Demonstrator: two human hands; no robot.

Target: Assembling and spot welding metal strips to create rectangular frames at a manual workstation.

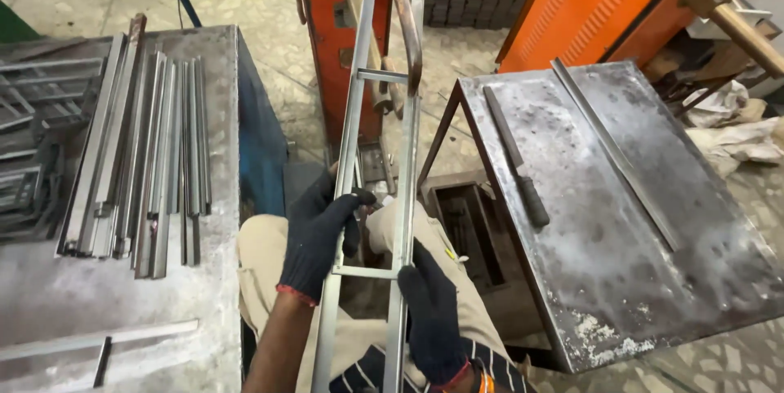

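A long grey metal ladder-shaped frame [356, 115], two rails joined by short cross pieces, runs from my lap up toward an orange machine. My left hand [320, 234], in a dark glove, grips the left rail near a lower cross piece. In the same kind of glove, my right hand [431, 311] holds the right rail lower down. Both hands are above my beige trousers [260, 254].
A grey bench [220, 115] on the left carries a stack of metal strips [139, 156]. On the right, a steel table [637, 262] bears a dark-handled file [516, 156] and a long flat bar [614, 152]. An orange machine [335, 26] stands ahead.
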